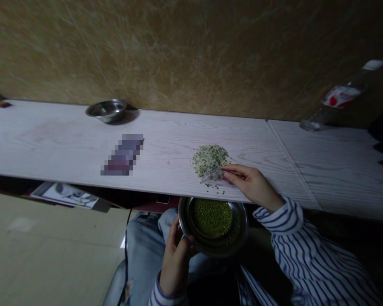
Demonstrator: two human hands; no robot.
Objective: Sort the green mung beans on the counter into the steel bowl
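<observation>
Below the table's front edge, my left hand (178, 257) grips the rim of a steel bowl (239, 238), thumb on top. Green mung beans (212, 219) cover the bowl's bottom. A low heap of white rice grains mixed with green beans (210, 157) lies on the tabletop above it. At the heap's near right side, my right hand (247, 182) pinches a small see-through piece, seemingly clear plastic (214, 174); its exact shape is hard to make out. Several loose beans (213, 186) are scattered between the heap and the table edge.
A second steel bowl (107, 111) stands near the wall at the left. A pixelated flat object (124, 155) lies in front of it. A clear bottle with a red and white label (341, 97) stands at the right. An open drawer (73, 197) juts out below the table.
</observation>
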